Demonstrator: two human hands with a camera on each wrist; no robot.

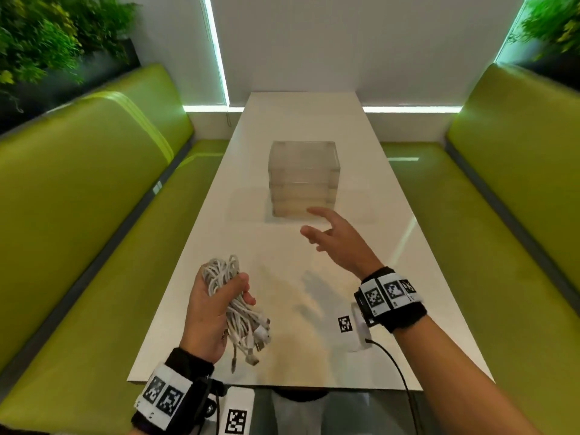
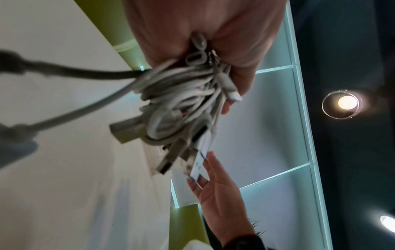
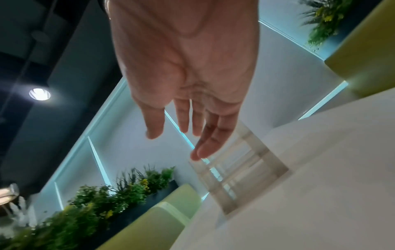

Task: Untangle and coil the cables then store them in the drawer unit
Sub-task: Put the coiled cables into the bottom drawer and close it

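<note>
Above table (image 1: 361, 277), left grip (image 1: 210, 312) clamping cables (image 1: 232, 296), right grip (image 1: 339, 243) spread near drawer unit (image 1: 303, 180)

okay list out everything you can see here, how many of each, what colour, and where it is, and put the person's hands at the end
Bundle of tangled white cables: one bundle, white with metal plugs, held above the near left part of the table; number of cables cannot be told.
Clear plastic drawer unit: one, see-through, standing mid-table, drawers shut.
Long white table: one, white, running down the middle.
Green padded benches: two, lime green, one on each side of the table.
Leafy plants: two clumps, green, top corners behind the benches.
Wrist bands with black-and-white markers: two, one on each wrist.
Left hand: grips the cable bundle.
Right hand: empty, fingers spread, reaching toward the drawer unit, not touching it.
</note>
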